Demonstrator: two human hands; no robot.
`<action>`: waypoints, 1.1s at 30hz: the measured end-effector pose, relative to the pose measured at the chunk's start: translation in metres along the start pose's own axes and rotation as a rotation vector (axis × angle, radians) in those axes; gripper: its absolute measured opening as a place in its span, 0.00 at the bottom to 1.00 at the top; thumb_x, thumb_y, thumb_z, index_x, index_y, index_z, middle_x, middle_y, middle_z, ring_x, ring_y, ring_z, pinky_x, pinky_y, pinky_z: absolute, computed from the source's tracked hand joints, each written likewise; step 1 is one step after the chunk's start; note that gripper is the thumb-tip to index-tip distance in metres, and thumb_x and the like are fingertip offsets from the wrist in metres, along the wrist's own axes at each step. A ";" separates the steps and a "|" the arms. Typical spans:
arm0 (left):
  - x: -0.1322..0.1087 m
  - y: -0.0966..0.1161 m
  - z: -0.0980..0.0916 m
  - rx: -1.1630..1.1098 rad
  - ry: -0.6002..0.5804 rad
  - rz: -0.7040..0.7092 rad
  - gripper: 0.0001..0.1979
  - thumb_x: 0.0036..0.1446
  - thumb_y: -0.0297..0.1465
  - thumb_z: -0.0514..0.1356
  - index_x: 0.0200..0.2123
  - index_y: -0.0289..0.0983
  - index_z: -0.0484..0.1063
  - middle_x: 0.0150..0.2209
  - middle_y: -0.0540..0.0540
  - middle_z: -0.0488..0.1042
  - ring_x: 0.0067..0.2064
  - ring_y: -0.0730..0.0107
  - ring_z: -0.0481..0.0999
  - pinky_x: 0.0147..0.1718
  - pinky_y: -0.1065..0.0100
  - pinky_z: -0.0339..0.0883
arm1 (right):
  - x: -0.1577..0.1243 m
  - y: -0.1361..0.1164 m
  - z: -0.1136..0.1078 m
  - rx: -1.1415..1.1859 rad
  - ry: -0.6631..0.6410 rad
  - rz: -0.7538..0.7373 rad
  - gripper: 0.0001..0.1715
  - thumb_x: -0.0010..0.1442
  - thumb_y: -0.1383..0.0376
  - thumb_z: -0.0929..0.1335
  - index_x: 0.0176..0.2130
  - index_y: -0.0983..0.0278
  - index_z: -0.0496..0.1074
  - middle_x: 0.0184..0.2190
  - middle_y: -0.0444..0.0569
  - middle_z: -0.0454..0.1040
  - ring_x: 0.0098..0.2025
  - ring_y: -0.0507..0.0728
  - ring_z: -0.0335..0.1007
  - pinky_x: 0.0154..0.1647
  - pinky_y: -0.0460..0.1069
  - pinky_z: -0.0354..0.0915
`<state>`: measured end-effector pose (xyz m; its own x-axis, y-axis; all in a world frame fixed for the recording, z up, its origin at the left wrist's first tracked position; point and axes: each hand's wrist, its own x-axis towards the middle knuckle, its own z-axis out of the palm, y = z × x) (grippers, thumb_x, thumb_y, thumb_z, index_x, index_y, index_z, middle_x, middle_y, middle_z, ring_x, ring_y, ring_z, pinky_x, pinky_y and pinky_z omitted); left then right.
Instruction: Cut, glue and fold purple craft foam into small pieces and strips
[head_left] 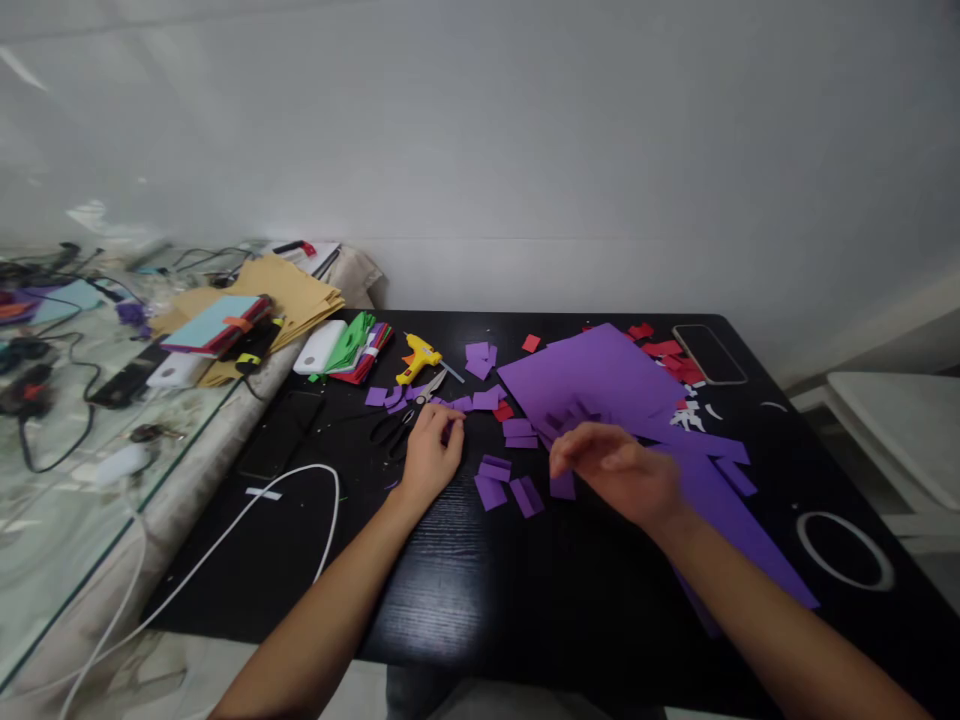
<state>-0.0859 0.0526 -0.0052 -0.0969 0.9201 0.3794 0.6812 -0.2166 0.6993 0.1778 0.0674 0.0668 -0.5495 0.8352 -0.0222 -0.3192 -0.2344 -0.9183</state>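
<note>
My left hand point(433, 452) rests on the black table beside the scissors point(405, 420). Its fingers are curled in, and what they hold, if anything, I cannot make out; a bit of dark purple shows by the fingertips. Loosely curved, my right hand point(619, 468) hovers over the purple paper, its thumb apart from the fingers and no object visible in it. Below and left of it lie small folded purple paper pieces point(527, 496). A large purple sheet point(592, 370) spreads behind the right hand, and another purple sheet point(739, 530) runs under the right forearm.
A yellow glue gun point(417, 358) lies at the back, near bundled coloured paper point(360, 350). Red scraps point(671, 358) and a phone point(709, 354) are at back right. A tape-like ring point(845, 551) lies at right. A white cable point(247, 520) crosses the left side.
</note>
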 end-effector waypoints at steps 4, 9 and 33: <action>-0.001 0.003 0.000 -0.069 -0.011 0.031 0.08 0.65 0.30 0.55 0.39 0.37 0.74 0.38 0.44 0.71 0.34 0.68 0.70 0.34 0.67 0.65 | 0.000 -0.016 -0.001 0.013 0.074 -0.069 0.19 0.51 0.50 0.65 0.30 0.59 0.79 0.29 0.52 0.75 0.36 0.64 0.72 0.42 0.61 0.67; -0.003 0.002 0.000 -0.145 -0.056 -0.010 0.08 0.64 0.31 0.56 0.38 0.37 0.75 0.33 0.47 0.72 0.30 0.70 0.69 0.32 0.68 0.62 | -0.009 -0.030 -0.005 0.083 0.230 -0.123 0.26 0.60 0.42 0.63 0.25 0.56 0.74 0.21 0.48 0.66 0.32 0.62 0.67 0.43 0.61 0.66; -0.005 0.004 0.006 -0.962 -0.320 -0.413 0.37 0.64 0.55 0.52 0.13 0.35 0.71 0.10 0.48 0.60 0.15 0.78 0.59 0.18 0.71 0.49 | -0.053 -0.053 -0.020 0.131 0.277 -0.291 0.29 0.59 0.33 0.62 0.36 0.45 0.82 0.64 0.42 0.67 0.69 0.72 0.54 0.56 0.73 0.60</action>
<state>-0.0783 0.0493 -0.0079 0.1003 0.9924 -0.0707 -0.2259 0.0919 0.9698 0.2396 0.0461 0.1091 -0.1998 0.9738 0.1088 -0.5354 -0.0155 -0.8445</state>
